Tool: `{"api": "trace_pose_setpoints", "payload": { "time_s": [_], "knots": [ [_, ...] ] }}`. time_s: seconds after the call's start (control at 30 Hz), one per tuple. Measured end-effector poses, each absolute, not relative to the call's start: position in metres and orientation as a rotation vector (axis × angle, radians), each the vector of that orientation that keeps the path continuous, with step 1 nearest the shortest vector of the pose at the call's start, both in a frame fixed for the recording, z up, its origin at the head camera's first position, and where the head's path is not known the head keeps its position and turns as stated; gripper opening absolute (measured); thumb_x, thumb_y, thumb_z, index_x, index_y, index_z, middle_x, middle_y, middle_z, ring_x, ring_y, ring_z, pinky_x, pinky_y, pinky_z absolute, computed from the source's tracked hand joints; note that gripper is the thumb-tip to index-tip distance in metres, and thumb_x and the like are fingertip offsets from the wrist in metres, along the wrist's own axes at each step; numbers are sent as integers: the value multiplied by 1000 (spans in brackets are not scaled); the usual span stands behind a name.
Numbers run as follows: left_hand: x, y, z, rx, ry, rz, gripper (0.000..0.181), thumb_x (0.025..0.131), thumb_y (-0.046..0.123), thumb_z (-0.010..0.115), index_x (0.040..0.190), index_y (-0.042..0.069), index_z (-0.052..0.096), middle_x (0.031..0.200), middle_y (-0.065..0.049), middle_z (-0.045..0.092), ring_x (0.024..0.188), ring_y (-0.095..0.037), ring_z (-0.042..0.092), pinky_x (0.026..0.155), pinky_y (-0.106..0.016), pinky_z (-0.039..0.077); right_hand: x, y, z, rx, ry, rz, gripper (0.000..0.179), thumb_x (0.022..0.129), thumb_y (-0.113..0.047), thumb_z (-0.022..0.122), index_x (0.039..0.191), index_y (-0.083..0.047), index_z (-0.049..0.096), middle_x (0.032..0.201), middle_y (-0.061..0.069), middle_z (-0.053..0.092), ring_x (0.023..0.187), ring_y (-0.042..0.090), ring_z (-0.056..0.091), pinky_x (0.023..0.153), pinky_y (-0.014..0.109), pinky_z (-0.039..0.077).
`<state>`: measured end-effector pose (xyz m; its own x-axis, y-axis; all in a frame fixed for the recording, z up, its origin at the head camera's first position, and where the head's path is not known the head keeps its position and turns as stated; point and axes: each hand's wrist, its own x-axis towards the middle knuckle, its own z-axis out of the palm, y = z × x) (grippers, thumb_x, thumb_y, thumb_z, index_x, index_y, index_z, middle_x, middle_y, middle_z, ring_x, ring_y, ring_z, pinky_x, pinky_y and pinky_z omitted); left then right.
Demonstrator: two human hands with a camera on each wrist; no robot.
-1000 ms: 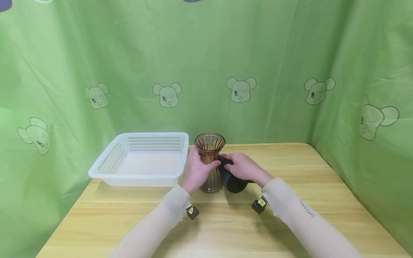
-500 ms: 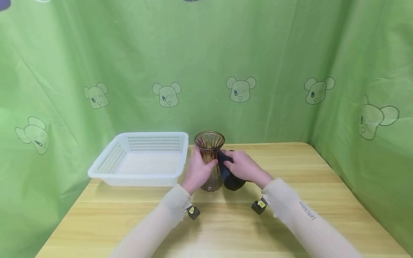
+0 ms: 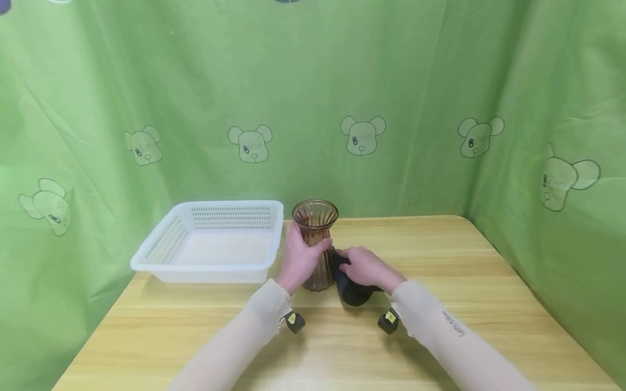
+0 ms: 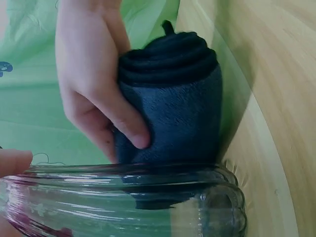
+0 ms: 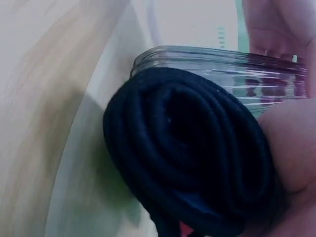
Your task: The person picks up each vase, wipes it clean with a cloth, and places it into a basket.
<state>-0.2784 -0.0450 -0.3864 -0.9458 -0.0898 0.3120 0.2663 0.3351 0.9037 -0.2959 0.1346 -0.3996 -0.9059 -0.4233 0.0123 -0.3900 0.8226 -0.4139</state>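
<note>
A ribbed, brownish glass vase (image 3: 320,274) with a flared rim stands upright on the table, and my left hand (image 3: 299,262) grips its upper part. On the vase's right side is a dark navy rolled cloth (image 3: 355,294), which my right hand (image 3: 365,266) holds. In the left wrist view the rolled cloth (image 4: 173,116) lies against the vase's wall (image 4: 148,197). Its spiral end (image 5: 187,148) fills the right wrist view and partly hides the vase (image 5: 212,61). The right hand's far fingers are partly hidden.
A white plastic basket (image 3: 206,267) with slotted walls stands to the left of the vase. The wooden table (image 3: 440,250) meets a green curtain (image 3: 303,76) with printed bear heads at the back and sides.
My right hand and the rolled cloth rose slightly, then slid down along the vase's side, nearer to me. The left hand keeps its grip on the vase.
</note>
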Motion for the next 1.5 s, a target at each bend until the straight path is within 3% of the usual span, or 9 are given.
{"api": "trace_pose_setpoints", "payload": {
  "time_s": [0.1, 0.27, 0.53, 0.67, 0.8, 0.97, 1.17, 1.3, 1.5],
  "knots": [
    [-278, -46, -388, -156, -2302, -1614, 77, 79, 30, 84, 142, 13, 43, 134, -7, 47, 126, -24, 51, 113, -44, 43, -294, 136, -394, -661, 2943, -698, 45, 98, -15, 61, 141, -5, 57, 131, 23, 65, 106, 29, 66, 94, 49, 56],
    [-280, -48, -386, -182, -2315, -1539, 79, 78, 31, 85, 143, 12, 45, 136, -7, 52, 128, -24, 52, 115, -44, 42, -290, 135, -367, -711, 3009, -791, 43, 99, -15, 60, 140, -4, 58, 126, 24, 67, 93, 27, 68, 82, 45, 58],
    [-277, -50, -380, -209, -2359, -1500, 78, 80, 26, 81, 146, 14, 41, 142, -9, 58, 134, -26, 53, 115, -46, 42, -273, 128, -326, -723, 3094, -843, 45, 101, -18, 57, 141, 1, 55, 127, 26, 66, 103, 34, 68, 87, 49, 57],
    [-274, -49, -379, -181, -2387, -1514, 74, 79, 24, 78, 143, 14, 41, 135, -10, 62, 125, -29, 59, 109, -48, 48, -272, 124, -334, -779, 3101, -723, 43, 101, -16, 57, 140, 2, 56, 120, 26, 69, 97, 34, 70, 82, 48, 59],
    [-273, -50, -380, -164, -2371, -1556, 74, 79, 26, 78, 141, 13, 41, 130, -12, 65, 118, -29, 63, 104, -47, 51, -277, 121, -352, -769, 3079, -603, 45, 100, -15, 57, 141, 3, 54, 122, 27, 68, 103, 36, 69, 85, 50, 58],
    [-274, -51, -383, -168, -2325, -1654, 79, 78, 31, 84, 143, 17, 41, 133, -7, 63, 123, -26, 61, 109, -47, 47, -287, 120, -377, -697, 2981, -519, 46, 99, -14, 58, 142, 3, 54, 127, 27, 65, 106, 32, 68, 90, 48, 58],
    [-277, -53, -385, -170, -2272, -1706, 77, 77, 25, 85, 142, 16, 44, 136, -7, 53, 126, -24, 55, 114, -47, 42, -293, 123, -397, -655, 2895, -527, 47, 98, -13, 59, 142, 4, 53, 133, 28, 62, 102, 26, 66, 90, 45, 58],
    [-279, -54, -385, -169, -2305, -1639, 79, 77, 29, 85, 143, 16, 44, 135, -6, 50, 126, -25, 54, 113, -48, 43, -294, 128, -396, -638, 2921, -612, 47, 97, -14, 60, 142, 1, 54, 135, 26, 61, 113, 32, 65, 99, 49, 54],
    [-279, -54, -385, -147, -2369, -1526, 79, 80, 31, 83, 144, 15, 42, 137, -5, 55, 129, -24, 55, 114, -46, 43, -289, 130, -370, -684, 2951, -754, 45, 98, -16, 59, 141, -3, 57, 129, 23, 66, 97, 26, 67, 86, 45, 58]
  ]
}}
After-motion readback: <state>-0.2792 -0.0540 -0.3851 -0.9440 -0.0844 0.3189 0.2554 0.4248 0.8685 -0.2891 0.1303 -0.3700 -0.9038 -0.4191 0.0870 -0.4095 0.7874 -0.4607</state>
